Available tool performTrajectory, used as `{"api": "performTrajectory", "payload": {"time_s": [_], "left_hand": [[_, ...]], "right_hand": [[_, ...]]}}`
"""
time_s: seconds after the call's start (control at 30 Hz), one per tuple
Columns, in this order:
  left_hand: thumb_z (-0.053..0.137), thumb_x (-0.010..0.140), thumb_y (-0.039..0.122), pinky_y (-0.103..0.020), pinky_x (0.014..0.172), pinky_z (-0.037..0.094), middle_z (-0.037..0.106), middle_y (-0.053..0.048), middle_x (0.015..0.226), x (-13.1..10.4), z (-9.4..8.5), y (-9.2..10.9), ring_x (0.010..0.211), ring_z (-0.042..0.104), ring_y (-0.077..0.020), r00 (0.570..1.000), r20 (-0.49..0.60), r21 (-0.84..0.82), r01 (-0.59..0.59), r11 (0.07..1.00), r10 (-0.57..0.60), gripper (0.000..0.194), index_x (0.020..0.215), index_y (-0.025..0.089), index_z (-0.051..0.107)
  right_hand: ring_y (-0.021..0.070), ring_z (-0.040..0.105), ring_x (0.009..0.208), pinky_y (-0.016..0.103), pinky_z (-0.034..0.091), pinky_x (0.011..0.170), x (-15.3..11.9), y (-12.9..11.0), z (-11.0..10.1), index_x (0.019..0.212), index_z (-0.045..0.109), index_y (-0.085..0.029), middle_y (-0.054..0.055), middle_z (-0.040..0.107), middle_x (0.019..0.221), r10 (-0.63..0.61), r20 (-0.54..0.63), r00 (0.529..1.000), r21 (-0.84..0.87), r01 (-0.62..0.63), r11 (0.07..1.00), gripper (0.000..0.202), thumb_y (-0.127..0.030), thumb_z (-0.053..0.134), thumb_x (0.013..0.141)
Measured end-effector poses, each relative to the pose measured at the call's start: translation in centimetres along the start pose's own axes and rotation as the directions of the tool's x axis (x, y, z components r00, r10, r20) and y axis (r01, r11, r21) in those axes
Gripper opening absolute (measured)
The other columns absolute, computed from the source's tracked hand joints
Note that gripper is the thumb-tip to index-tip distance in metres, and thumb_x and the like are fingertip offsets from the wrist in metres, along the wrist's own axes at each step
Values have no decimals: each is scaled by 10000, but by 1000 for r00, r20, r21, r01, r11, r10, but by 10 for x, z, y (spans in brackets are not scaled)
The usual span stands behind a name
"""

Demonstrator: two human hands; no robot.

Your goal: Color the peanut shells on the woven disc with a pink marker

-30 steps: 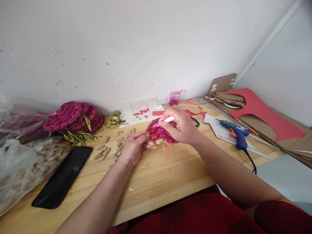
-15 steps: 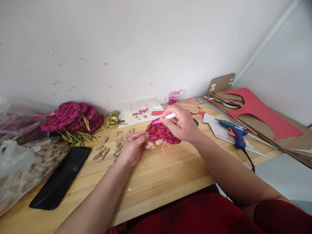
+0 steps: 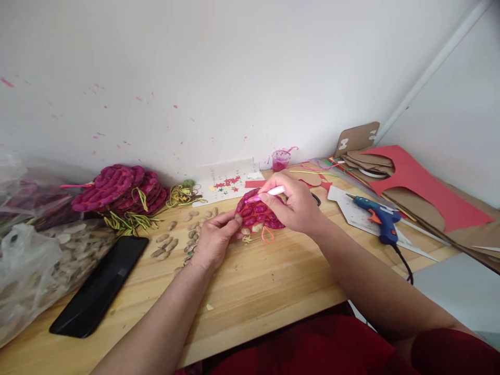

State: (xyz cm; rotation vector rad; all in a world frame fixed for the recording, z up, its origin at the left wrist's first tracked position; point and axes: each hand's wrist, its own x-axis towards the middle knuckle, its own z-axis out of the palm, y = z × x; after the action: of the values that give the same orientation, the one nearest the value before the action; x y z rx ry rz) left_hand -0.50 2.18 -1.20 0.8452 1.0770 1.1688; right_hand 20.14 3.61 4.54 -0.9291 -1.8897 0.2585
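My left hand (image 3: 219,233) pinches the left edge of a red craft piece (image 3: 261,210) covered with rows of peanut shells. Most of its shells are magenta; a couple along the lower edge are plain tan. An orange cord loop (image 3: 267,236) hangs at its near edge. In my right hand (image 3: 292,204) is a white-handled paintbrush (image 3: 275,191), its pink tip against the shells near the top left. That hand hides part of the craft piece's right side. Loose peanuts (image 3: 167,245) lie on the wooden table left of my left hand.
At left are a black phone (image 3: 99,286), a bag of peanuts (image 3: 74,255) and a stack of magenta craft pieces (image 3: 113,190). Star cutouts (image 3: 227,183) and a cup of pink paint (image 3: 280,160) stand behind. A glue gun (image 3: 380,216) and red cut sheet (image 3: 425,187) lie right.
The brush tip has moved slightly down across the shells, with my right hand shifting a little. My left hand keeps its hold; the whole view has shifted slightly.
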Motion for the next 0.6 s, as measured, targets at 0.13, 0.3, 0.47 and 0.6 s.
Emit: {"api": "performTrajectory", "payload": {"time_s": [0.13,0.3,0.47,0.6], "left_hand": [[972,541,297,-239,570,557,819,-77,877,-1,1,2,585,631,-111,1000,-7,-1,-1,1000,1,368,865,158,866],[961,540,276,-241,565,547,816,-87,878,0,2,4,605,643,-122,1000,-6,-30,22,999,-22,345,845,150,859],[930,559,236,-253,554,549,803,-82,835,0,3,3,571,633,-116,999,-21,-57,32,998,-33,296,824,139,840],[939,538,237,-246,550,554,809,-80,839,1,3,4,562,634,-110,999,-25,-57,38,998,-40,308,811,138,837]], "right_hand": [[210,636,840,374,481,789,0,1,0,878,677,-223,39,718,852,-1,-2,1000,-30,1,1000,78,-256,665,948],[210,639,843,374,481,791,0,1,1,881,663,-231,33,731,857,-21,-46,999,-12,20,1000,81,-260,663,957],[221,631,851,394,473,822,-1,-1,3,882,663,-237,31,717,839,-35,-2,999,-48,35,998,78,-270,669,952],[218,627,847,388,470,813,-2,-2,5,882,655,-236,34,716,852,-20,-13,1000,-48,19,999,83,-271,660,957]]}}
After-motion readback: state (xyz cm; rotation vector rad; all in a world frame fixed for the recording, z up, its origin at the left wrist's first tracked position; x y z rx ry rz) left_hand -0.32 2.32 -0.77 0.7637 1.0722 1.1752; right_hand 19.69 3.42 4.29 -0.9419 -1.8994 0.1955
